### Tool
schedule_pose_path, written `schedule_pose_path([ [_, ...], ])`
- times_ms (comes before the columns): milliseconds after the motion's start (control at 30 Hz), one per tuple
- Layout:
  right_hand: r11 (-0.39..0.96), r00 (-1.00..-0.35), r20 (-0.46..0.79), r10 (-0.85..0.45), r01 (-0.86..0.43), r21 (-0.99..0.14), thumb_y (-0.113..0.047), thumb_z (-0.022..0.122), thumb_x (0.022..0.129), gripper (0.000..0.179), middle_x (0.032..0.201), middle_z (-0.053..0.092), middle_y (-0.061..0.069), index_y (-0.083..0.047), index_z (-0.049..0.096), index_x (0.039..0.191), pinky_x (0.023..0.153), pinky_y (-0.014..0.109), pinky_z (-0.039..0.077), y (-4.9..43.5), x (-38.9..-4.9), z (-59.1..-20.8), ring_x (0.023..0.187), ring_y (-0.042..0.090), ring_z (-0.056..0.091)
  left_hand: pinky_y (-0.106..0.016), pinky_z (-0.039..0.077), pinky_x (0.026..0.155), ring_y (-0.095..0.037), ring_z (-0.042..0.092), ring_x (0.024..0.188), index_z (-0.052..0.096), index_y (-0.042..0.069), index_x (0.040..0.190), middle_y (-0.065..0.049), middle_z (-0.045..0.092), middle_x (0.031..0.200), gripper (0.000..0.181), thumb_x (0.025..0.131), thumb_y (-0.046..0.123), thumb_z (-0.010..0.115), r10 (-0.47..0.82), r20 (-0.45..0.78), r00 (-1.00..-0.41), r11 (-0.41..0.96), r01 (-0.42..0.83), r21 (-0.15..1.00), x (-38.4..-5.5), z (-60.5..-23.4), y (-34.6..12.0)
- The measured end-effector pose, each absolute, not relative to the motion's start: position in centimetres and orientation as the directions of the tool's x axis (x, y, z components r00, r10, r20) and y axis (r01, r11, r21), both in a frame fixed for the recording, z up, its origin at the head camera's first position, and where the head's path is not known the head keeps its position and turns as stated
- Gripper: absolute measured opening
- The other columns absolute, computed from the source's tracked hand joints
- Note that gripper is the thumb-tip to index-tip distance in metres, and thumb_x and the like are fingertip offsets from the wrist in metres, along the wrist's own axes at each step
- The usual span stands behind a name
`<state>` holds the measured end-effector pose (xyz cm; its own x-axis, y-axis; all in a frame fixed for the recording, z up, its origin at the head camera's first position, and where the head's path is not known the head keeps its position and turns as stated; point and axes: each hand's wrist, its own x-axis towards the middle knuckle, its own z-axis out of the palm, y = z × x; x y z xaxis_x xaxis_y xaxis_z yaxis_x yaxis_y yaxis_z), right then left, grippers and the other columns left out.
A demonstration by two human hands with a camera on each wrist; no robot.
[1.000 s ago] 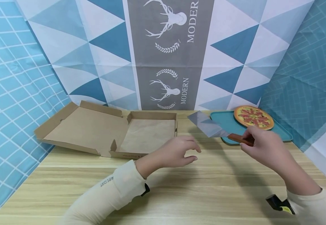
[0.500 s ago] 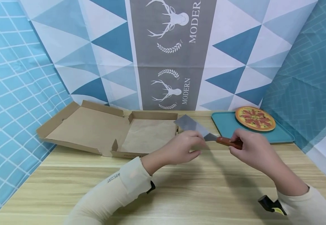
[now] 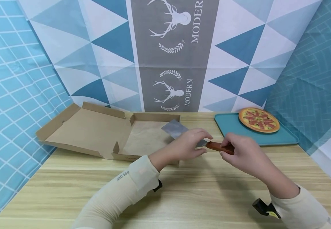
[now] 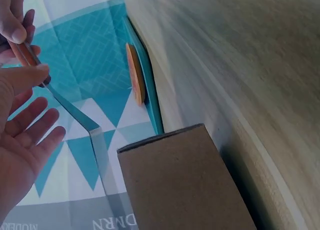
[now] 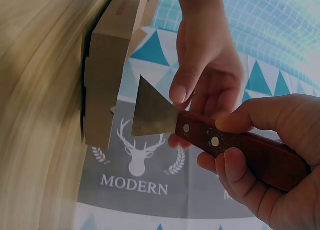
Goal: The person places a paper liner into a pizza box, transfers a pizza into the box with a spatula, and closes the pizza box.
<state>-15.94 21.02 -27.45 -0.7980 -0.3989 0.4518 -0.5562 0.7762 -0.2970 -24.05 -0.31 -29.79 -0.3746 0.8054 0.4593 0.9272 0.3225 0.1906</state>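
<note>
My right hand (image 3: 245, 154) grips the wooden handle of a metal spatula (image 3: 174, 128), fingers and thumb pinching the riveted wood in the right wrist view. The flat blade points left, over the near right part of an opened cardboard pizza box (image 3: 97, 127). My left hand (image 3: 186, 144) is at the neck, where blade meets handle, partly covering the blade in the head view. In the left wrist view its thumb lies across the handle's end, while its other fingers (image 4: 42, 125) stay spread and loosely bent. A pizza (image 3: 259, 120) lies on a teal tray (image 3: 282, 140) at the back right.
The box lid lies folded back to the left, and paper lines the box (image 3: 139, 136). A patterned backdrop (image 3: 237, 47) closes off the far side, and tiled sheets stand at left and right. Wood-grain table (image 3: 211, 203) stretches in front.
The right hand has carried the spatula leftward, its blade moving from beside the tray to over the box. The left hand has shifted slightly right and up, meeting the spatula's neck.
</note>
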Motion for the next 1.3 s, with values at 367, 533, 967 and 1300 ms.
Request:
schedule_pose_path([
  [367, 0.746, -0.801, 0.408, -0.438, -0.577, -0.333, -0.003, 0.077, 0.078, 0.020, 0.073, 0.060, -0.006, -0.013, 0.060, 0.085, 0.050, 0.023, 0.045, 19.9, -15.9, -27.6, 0.058, 0.005, 0.049, -0.019, 0.045, 0.077, -0.012, 0.058, 0.085, 0.069, 0.007, 0.108, -0.002, 0.067, 0.097, 0.020, 0.089, 0.010, 0.072, 0.846, 0.397, -0.354, 0.294, 0.933, 0.205, -24.3, -30.4, -0.7],
  [533, 0.740, -0.796, 0.395, -0.460, -0.589, -0.325, -0.003, 0.076, 0.078, 0.021, 0.074, 0.059, -0.006, -0.013, 0.059, 0.085, 0.050, 0.023, 0.045, 20.0, -15.9, -27.6, 0.058, 0.005, 0.049, -0.018, 0.045, 0.078, -0.011, 0.058, 0.087, 0.068, 0.006, 0.109, -0.002, 0.066, 0.098, 0.020, 0.090, 0.010, 0.071, 0.848, 0.384, -0.365, 0.311, 0.930, 0.197, -23.8, -30.5, -0.8],
  [967, 0.835, -0.766, 0.400, -0.503, -0.550, -0.004, -0.016, 0.082, 0.075, 0.025, 0.065, 0.049, -0.009, -0.013, 0.058, 0.082, 0.046, 0.026, 0.036, 19.2, -15.6, -28.0, 0.054, 0.007, 0.041, -0.020, 0.047, 0.077, -0.011, 0.059, 0.084, 0.068, 0.007, 0.107, 0.000, 0.065, 0.095, 0.018, 0.091, 0.013, 0.070, 0.851, 0.315, -0.420, 0.395, 0.908, 0.143, -23.0, -30.6, -0.3],
  [1300, 0.872, -0.805, 0.390, -0.448, -0.490, -0.009, -0.019, 0.080, 0.079, 0.023, 0.062, 0.048, -0.008, -0.012, 0.058, 0.082, 0.043, 0.026, 0.034, 19.6, -15.4, -28.2, 0.049, 0.008, 0.039, -0.020, 0.046, 0.073, -0.009, 0.056, 0.079, 0.067, 0.009, 0.105, 0.001, 0.062, 0.091, 0.014, 0.092, 0.015, 0.069, 0.867, 0.308, -0.392, 0.382, 0.919, 0.094, -23.4, -30.1, 0.8],
])
